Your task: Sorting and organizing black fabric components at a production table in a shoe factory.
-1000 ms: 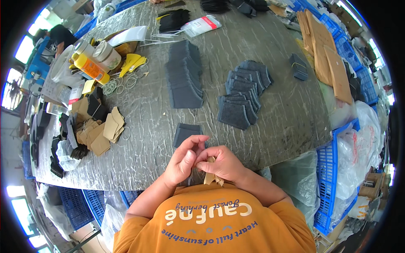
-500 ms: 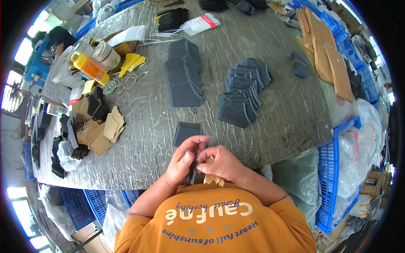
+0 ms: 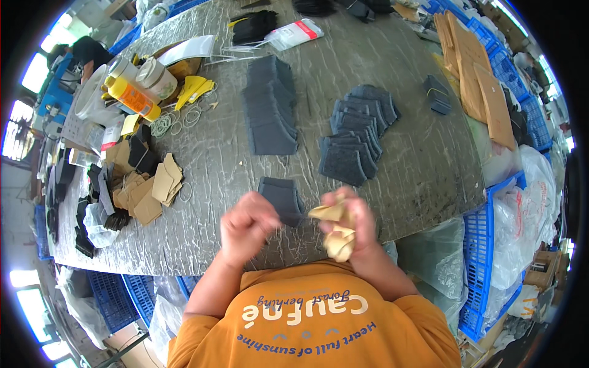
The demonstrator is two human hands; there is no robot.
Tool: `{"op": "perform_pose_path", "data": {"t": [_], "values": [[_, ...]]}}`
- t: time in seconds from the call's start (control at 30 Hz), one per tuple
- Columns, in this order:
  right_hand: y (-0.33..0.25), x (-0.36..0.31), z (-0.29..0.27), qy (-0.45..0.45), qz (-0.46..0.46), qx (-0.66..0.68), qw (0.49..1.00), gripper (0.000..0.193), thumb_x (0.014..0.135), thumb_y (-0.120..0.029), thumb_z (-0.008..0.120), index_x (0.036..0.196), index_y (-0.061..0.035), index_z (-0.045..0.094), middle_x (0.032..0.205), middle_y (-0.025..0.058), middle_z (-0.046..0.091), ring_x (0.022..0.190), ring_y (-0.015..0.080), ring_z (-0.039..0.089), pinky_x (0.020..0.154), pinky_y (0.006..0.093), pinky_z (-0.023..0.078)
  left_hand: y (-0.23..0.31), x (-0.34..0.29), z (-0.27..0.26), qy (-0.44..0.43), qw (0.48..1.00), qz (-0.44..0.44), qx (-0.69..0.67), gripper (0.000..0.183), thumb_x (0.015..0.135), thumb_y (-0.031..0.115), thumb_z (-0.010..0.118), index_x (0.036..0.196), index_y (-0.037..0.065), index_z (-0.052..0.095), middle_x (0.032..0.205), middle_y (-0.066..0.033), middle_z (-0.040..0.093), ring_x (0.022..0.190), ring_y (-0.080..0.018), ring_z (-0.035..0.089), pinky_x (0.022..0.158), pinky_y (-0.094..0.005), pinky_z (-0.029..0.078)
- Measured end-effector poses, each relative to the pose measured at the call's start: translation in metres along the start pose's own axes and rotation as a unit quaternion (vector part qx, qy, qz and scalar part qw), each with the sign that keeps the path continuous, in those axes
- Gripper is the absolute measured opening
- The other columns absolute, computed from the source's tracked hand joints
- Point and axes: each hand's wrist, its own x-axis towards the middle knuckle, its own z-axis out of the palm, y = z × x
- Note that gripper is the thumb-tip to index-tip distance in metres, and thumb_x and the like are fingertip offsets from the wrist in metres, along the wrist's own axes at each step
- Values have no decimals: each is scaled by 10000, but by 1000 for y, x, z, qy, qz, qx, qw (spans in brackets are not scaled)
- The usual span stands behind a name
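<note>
My right hand [image 3: 361,228] is closed around crumpled tan paper [image 3: 339,240], which sticks out between its fingers and below them. My left hand [image 3: 246,226] is smeared by motion with its fingers curled, and I cannot make out whether anything is in it. Between my hands a small stack of dark grey fabric pieces [image 3: 281,197] lies on the table, close to the left fingertips. Farther off lies a long overlapping row of dark grey pieces [image 3: 270,116]. To its right, more dark pieces [image 3: 350,156] are fanned out in overlapping groups.
The grey, streaked table [image 3: 208,184] carries tan card pieces [image 3: 147,199], rubber bands [image 3: 162,126], a yellow bottle [image 3: 132,98] and jars at left. A banded dark bundle [image 3: 437,95] lies at right. Blue crates [image 3: 478,264] with plastic bags stand beside the table.
My hands have moved apart from each other and up over the table. The crumpled tan paper has gone right with my right hand, uncovering more of the near dark stack.
</note>
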Motion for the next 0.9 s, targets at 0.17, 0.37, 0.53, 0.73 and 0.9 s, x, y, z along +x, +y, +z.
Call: {"op": "perform_pose_path", "data": {"t": [0.17,0.37,0.53,0.73,0.9], "values": [[-79,-18,-29,213,-450,-279,821,56,782,-86,408,755,-84,457,753,33,494,704,140,477,701,300,434,-38,-3,-23,146,908,-387,-58,69,854,107,649,839,54,608,713,40,565,579,-29,458,511,-189,349],[-180,-106,-140,512,-597,-411,461,266,876,-224,509,1011,5,511,964,92,537,812,230,519,747,341,439,-20,-26,-8,201,864,-433,-161,64,853,82,642,862,41,593,710,7,585,533,-42,474,487,-172,365],[-177,-133,-204,658,-162,-705,210,341,844,-199,578,1138,-26,551,1077,153,631,945,361,594,838,411,450,-16,0,-21,32,913,-407,11,100,813,15,633,912,8,621,724,-8,616,576,-72,546,523,-195,403],[-160,-91,-170,574,-405,-626,338,366,764,-77,598,1114,25,563,1127,193,585,1071,343,526,930,410,390,-23,15,-20,-23,897,-428,111,52,805,43,656,835,12,629,691,6,602,559,-68,531,520,-199,404],[-141,-75,-121,440,-533,-672,265,275,759,-19,589,1033,-10,577,1192,166,525,1127,322,461,983,427,324,-29,13,-21,-37,897,-426,116,47,800,47,659,812,15,628,685,7,602,548,-66,522,520,-203,412]]}}
